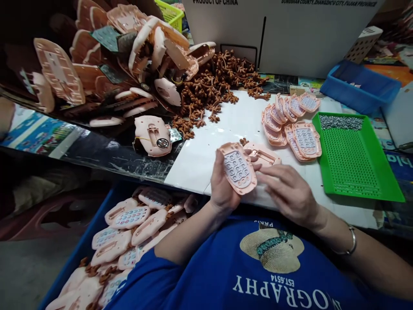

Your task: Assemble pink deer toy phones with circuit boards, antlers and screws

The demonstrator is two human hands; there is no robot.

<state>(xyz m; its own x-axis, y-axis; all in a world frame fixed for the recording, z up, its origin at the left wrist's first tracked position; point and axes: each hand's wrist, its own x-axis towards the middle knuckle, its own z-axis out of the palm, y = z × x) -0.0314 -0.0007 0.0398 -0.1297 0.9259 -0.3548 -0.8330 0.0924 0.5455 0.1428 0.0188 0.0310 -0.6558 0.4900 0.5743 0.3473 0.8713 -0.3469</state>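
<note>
My left hand (222, 187) grips a pink plastic toy-phone shell (238, 168), its inner side with the white keypad grid facing up. My right hand (287, 191) rests beside it on the white board (200, 155), fingers curled loosely toward the shell's right edge and touching it. A second pink shell (266, 156) lies on the board just behind both hands. What the right fingers hold, if anything, is hidden.
Stacked finished pink shells (293, 125) lie right of centre. A green tray (355, 159) holds screws (342, 122). A brown rubber-parts pile (216, 86) and heaped shells (129, 56) sit at the back left. A blue bin (97, 232) of shells is below left, a blue basket (361, 86) at far right.
</note>
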